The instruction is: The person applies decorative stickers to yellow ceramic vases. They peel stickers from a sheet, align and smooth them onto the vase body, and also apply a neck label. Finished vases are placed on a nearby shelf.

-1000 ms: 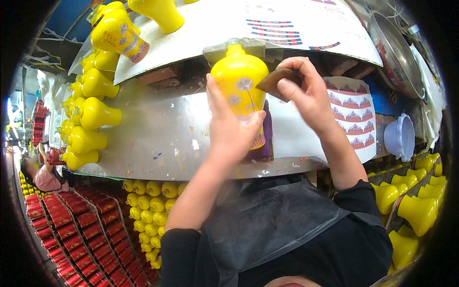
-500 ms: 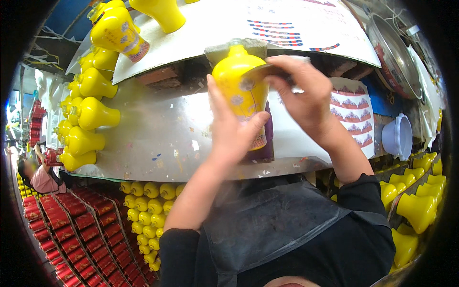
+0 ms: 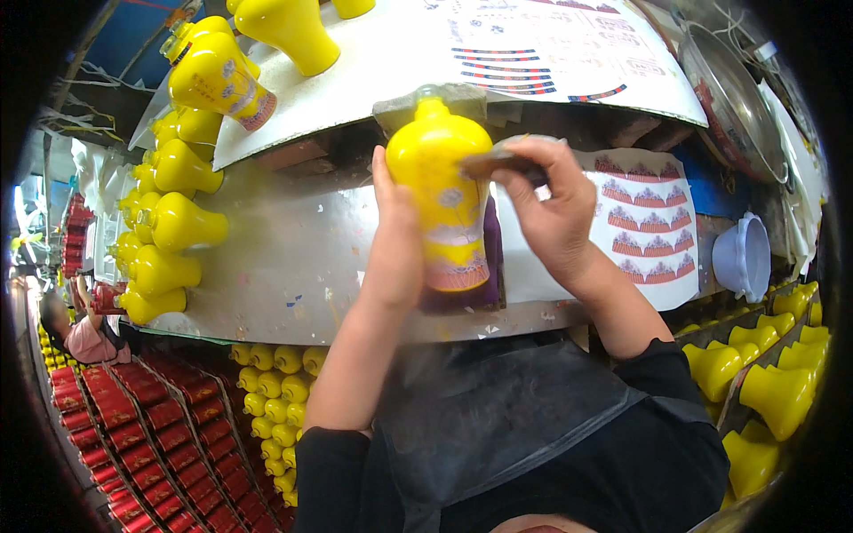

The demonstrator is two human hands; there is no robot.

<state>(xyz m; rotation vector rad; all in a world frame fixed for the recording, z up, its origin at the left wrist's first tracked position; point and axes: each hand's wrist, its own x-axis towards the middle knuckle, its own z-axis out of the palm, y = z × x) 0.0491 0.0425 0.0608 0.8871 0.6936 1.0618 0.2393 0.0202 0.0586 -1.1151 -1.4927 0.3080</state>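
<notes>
A second ago your left hand (image 3: 397, 244) had its thumb across the front of the bottle (image 3: 435, 147); now the thumb no longer shows there, and the hand lies along the left side. That has uncovered more of the patterned band (image 3: 458, 271) low down. In your right hand (image 3: 558, 204), the brown tool (image 3: 506, 162) has drawn back toward the bottle's right edge, after reaching farther over the front half a second ago.

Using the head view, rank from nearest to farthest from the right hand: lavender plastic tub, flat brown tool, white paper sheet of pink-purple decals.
1. Flat brown tool: held in the right hand.
2. Decal sheet: just right of the hand.
3. Lavender tub: farther right, beyond the sheet.
</notes>
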